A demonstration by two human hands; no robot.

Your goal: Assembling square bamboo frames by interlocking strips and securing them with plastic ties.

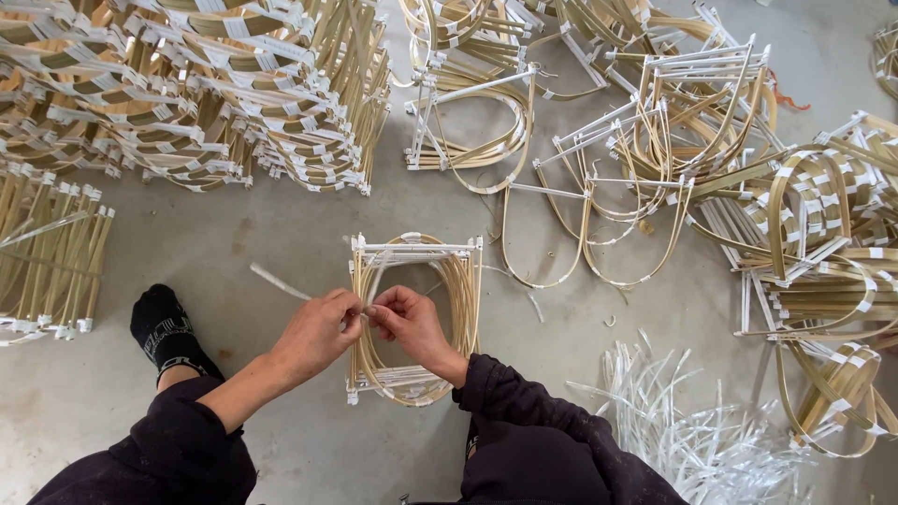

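A bamboo strip frame [416,318] lies on the concrete floor [234,252] between the knees; left hand [318,329] and right hand [407,323] each pinch a white strap [281,282] at its left side, finished frames [215,84] stacked beyond

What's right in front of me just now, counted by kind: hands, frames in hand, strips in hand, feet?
Hands: 2, left hand and right hand
Bamboo frame under the hands: 1
White strip pinched in both hands: 1
Black-socked foot: 1
Total: 5
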